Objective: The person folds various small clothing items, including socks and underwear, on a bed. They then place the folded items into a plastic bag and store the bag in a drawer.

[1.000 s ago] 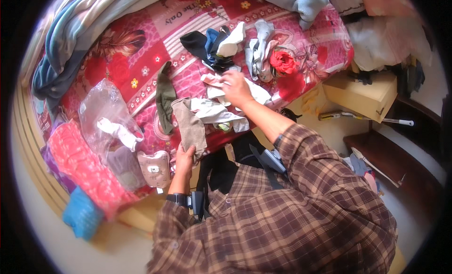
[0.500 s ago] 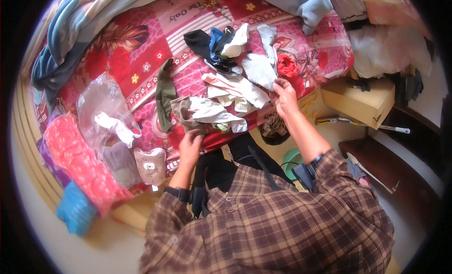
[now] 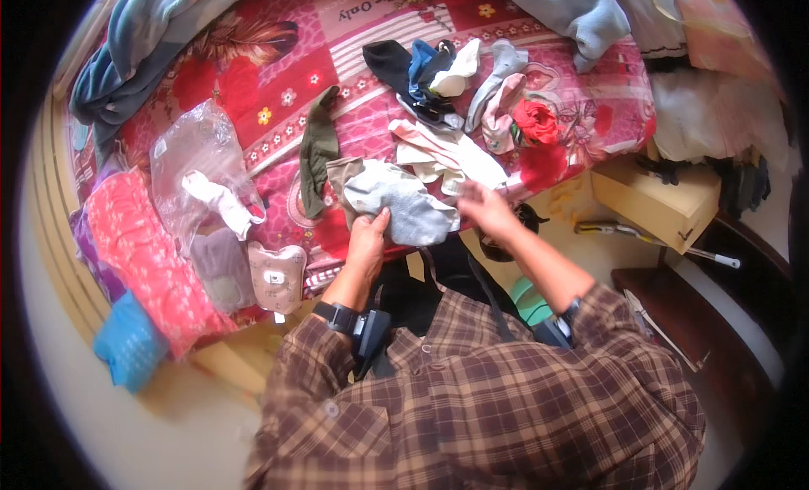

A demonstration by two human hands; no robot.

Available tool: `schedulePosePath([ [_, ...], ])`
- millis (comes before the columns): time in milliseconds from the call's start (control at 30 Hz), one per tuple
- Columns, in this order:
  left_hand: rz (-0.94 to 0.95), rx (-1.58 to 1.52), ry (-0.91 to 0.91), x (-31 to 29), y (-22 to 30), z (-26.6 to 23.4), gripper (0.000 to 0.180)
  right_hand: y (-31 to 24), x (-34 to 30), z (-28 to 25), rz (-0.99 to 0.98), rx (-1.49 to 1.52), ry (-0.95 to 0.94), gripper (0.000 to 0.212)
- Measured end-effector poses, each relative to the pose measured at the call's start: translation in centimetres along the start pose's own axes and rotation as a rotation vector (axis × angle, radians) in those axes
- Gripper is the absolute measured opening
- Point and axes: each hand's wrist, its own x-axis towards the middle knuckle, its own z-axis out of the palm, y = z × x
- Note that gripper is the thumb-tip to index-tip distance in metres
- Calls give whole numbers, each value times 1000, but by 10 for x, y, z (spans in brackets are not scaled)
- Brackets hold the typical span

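My left hand (image 3: pixel 367 240) is closed on the near edge of a pale grey sock (image 3: pixel 404 208), its thumb on top of the cloth. Part of a brown sock (image 3: pixel 340 175) shows from beneath the grey one. At the grey sock's right end is my right hand (image 3: pixel 490 212), slightly blurred, its fingers apart and nothing visible in them. An olive green sock (image 3: pixel 318 157) lies left of the held pair. Behind are white and pink socks (image 3: pixel 447 155), a black sock (image 3: pixel 386 62) in a heap with blue and white ones, and a grey sock (image 3: pixel 497 81) near a pink one (image 3: pixel 500 115).
A red patterned bedspread (image 3: pixel 291 56) lies under everything. On the left are a clear plastic bag (image 3: pixel 190 144) with a white sock (image 3: pixel 221 205), a pink cloth (image 3: pixel 147 254) and a small pink pouch (image 3: pixel 276 277). A wooden box (image 3: pixel 657 195) stands right of the bed.
The pale grey sock has moved left and nearer, onto the brown one, into my left hand. My right hand has come left, away from the red flower. A pink sock now shows where the grey one lay.
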Motion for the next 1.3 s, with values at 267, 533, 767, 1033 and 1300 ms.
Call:
schedulePosePath([
  [267,701,1201,175,-25,6,-16,24,-43,124,-12,-50,-186,220,16],
  [533,406,320,103,-40,13,-31,26,-63,-4,-36,-104,668,-330,19],
  [767,268,-129,-72,-42,13,-33,28,-62,-39,-32,-159,965,-540,20],
  [1033,249,-271,-263,-60,27,-20,34,-85,-69,22,-75,1029,-632,17],
  [1300,-10,-382,-456,-90,43,-12,33,-100,-70,68,-137,470,-26,11],
])
